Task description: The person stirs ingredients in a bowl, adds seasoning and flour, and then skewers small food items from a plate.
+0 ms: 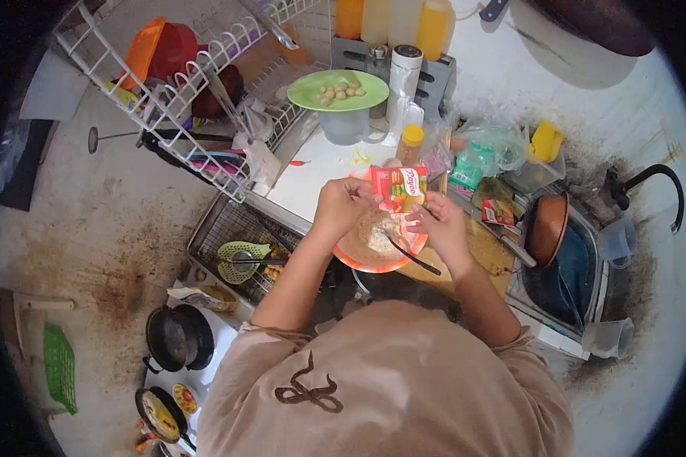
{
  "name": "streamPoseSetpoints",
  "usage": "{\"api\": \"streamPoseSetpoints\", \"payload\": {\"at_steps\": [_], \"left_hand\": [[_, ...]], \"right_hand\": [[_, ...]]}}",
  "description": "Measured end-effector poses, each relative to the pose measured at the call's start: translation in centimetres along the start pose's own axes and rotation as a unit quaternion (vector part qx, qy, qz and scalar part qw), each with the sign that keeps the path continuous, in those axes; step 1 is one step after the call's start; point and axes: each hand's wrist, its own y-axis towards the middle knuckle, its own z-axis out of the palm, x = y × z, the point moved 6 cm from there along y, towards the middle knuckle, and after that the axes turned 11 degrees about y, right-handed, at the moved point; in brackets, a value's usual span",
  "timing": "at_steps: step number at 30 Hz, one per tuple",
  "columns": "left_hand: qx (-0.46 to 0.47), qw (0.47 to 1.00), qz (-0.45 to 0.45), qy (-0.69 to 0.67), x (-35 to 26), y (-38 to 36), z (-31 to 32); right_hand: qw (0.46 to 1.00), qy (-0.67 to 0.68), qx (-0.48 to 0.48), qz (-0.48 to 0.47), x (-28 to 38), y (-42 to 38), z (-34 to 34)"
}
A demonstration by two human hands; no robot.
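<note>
Both hands hold up a red seasoning packet (400, 181) with a printed label. Fingers of my left hand (344, 204) pinch at its left side, and my right hand (443, 227) grips its lower right corner. Just below the packet stands an orange-rimmed bowl (372, 268), its upper part partly hidden by the packet and hands. Inside lies a heap of white powder (381, 238), which looks like flour. A spoon with a black handle (415, 255) leans in the bowl and sticks out towards the lower right.
A wooden board (484, 263) with a knife (517, 250) lies right of the bowl, beside the sink (568, 301). Behind, a green plate (301, 93) of small round pieces sits on a clear container. A wire rack (141, 107) stands left, above a fryer basket (209, 244).
</note>
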Motion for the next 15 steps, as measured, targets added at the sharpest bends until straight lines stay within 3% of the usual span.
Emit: {"api": "streamPoseSetpoints", "payload": {"at_steps": [6, 9, 15], "left_hand": [[0.013, 0.997, 0.047, -0.066, -0.4, 0.1, 0.3], [0.002, 0.998, 0.066, 0.012, -0.8, 0.2, 0.1], [0.031, 0.998, 0.042, -0.023, -1.3, 0.3, 0.1]], "right_hand": [[1.000, 0.016, -0.006, -0.008, -0.1, -0.5, 0.5], [0.999, 0.032, -0.022, -0.002, -0.9, -0.3, -0.2], [0.999, 0.006, -0.049, -0.003, -0.9, -0.4, -0.4]]}}
